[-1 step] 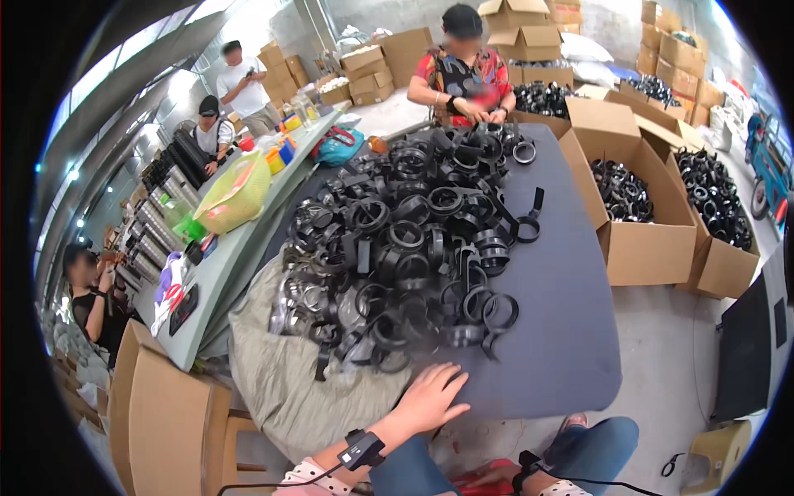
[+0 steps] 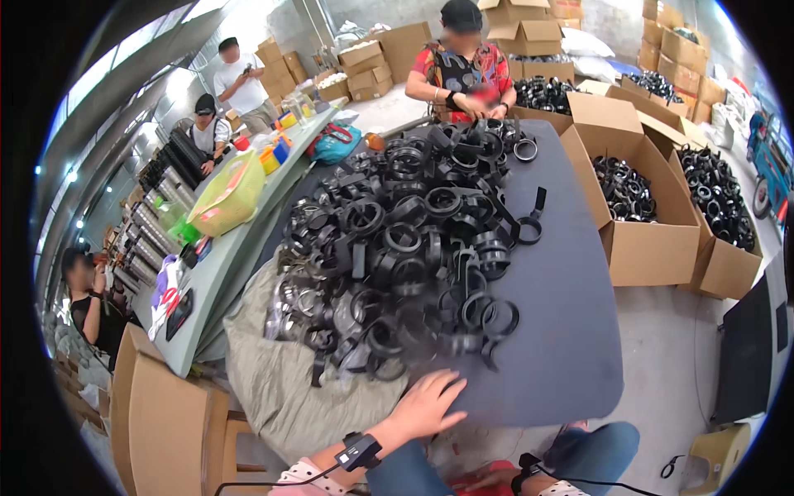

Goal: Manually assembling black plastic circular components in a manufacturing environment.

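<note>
Okay so, looking at a big messy heap of black rings (image 2: 405, 236), spread over the middle of a dark grey table (image 2: 566, 331) and reaching left onto a crumpled greenish-grey cloth (image 2: 285, 393). Pretty blurry at the near end of the pile, tbh. One long-tabbed ring (image 2: 527, 231) poking out at the right edge of it.

Left hand (image 2: 426, 403) palm down at the near edge of the table, with fingers loosely spread, just short of the closest rings. Black wrist device (image 2: 358, 451) strapped on behind it. Right hand (image 2: 499, 477) way down by the lap, next to a red item (image 2: 465, 479), and too shadowed to make out as curled or relaxed.

Across the table, another person (image 2: 459, 78) in a black cap and patterned red shirt, with both hands at the far end of the pile. Off to the right, an open cardboard box (image 2: 653, 256) with more black rings inside. Over on the left, a pale green side table (image 2: 217, 266) with a yellow-green basket (image 2: 231, 194) on top.
</note>
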`<state>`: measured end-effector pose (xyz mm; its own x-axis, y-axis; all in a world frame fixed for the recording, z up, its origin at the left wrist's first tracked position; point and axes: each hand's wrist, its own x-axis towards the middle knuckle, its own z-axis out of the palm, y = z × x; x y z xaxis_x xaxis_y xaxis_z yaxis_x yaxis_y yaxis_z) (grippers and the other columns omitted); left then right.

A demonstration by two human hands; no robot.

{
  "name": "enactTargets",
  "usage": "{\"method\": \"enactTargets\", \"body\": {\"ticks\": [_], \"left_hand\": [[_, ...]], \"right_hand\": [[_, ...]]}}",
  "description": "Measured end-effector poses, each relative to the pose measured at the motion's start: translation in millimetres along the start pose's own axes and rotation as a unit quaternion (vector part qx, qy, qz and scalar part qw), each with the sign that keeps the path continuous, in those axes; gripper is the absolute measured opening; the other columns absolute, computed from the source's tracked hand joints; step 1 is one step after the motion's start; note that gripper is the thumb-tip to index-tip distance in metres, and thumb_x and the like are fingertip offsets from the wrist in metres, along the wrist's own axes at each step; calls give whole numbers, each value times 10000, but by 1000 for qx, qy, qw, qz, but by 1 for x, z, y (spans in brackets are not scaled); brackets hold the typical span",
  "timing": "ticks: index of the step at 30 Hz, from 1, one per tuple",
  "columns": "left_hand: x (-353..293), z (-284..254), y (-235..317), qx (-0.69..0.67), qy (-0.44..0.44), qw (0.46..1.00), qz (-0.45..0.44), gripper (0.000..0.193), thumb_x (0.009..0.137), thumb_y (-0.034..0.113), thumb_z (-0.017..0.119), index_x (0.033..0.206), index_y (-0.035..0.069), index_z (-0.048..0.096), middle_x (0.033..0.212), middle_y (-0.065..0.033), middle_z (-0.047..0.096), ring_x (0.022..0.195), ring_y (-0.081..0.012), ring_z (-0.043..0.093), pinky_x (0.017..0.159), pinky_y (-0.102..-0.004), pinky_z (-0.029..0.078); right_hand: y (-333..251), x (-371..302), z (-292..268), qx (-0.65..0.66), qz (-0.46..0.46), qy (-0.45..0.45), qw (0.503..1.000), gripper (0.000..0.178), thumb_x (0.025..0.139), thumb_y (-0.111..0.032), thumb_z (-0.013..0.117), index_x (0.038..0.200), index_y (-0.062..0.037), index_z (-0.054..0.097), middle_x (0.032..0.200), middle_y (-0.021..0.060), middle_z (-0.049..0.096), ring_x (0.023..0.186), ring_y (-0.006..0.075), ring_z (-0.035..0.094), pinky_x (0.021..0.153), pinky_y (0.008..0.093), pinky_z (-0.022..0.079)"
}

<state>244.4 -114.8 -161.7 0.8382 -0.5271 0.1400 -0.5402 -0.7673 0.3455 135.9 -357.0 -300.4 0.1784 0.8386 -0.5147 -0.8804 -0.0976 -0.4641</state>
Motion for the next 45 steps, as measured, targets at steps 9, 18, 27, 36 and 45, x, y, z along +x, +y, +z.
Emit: {"method": "enactTargets", "body": {"ticks": [9,18,27,36,45], "left_hand": [[1,4,-1,-15,10,1000,0,570,758,330,724,1220,23,596,1268,-189,567,1205,-365,521,1006,-488,421],[0,-2,7,10,38,999,-12,546,758,297,715,1219,28,596,1272,-187,560,1198,-361,520,1003,-474,423],[21,6,-7,21,35,998,44,490,716,306,712,1115,35,625,1182,-164,602,1102,-348,571,929,-453,464],[40,6,50,-6,51,989,136,364,830,149,694,1156,12,606,1101,-208,558,1015,-387,554,877,-452,470],[85,14,92,22,-9,974,224,377,828,85,686,1182,7,584,1173,-224,539,1070,-404,549,910,-452,474]], "right_hand": [[-119,-19,-48,-31,36,102,994,442,909,-273,637,1288,-54,577,1229,99,636,1108,234,585,939,348,461],[-114,-25,-30,-56,29,124,990,404,907,-274,640,1235,-39,610,1176,107,659,1037,213,610,886,338,480],[-78,-64,-32,-388,-25,278,878,352,909,-318,597,1113,-38,662,1069,164,679,958,258,644,827,381,502],[268,-289,-62,70,218,909,348,769,770,-392,755,1361,-1,455,1398,273,440,1330,442,362,1049,515,375],[397,-184,6,452,244,792,331,1259,587,-592,815,1519,-35,176,1505,371,164,1404,500,211,1145,513,246]]}}
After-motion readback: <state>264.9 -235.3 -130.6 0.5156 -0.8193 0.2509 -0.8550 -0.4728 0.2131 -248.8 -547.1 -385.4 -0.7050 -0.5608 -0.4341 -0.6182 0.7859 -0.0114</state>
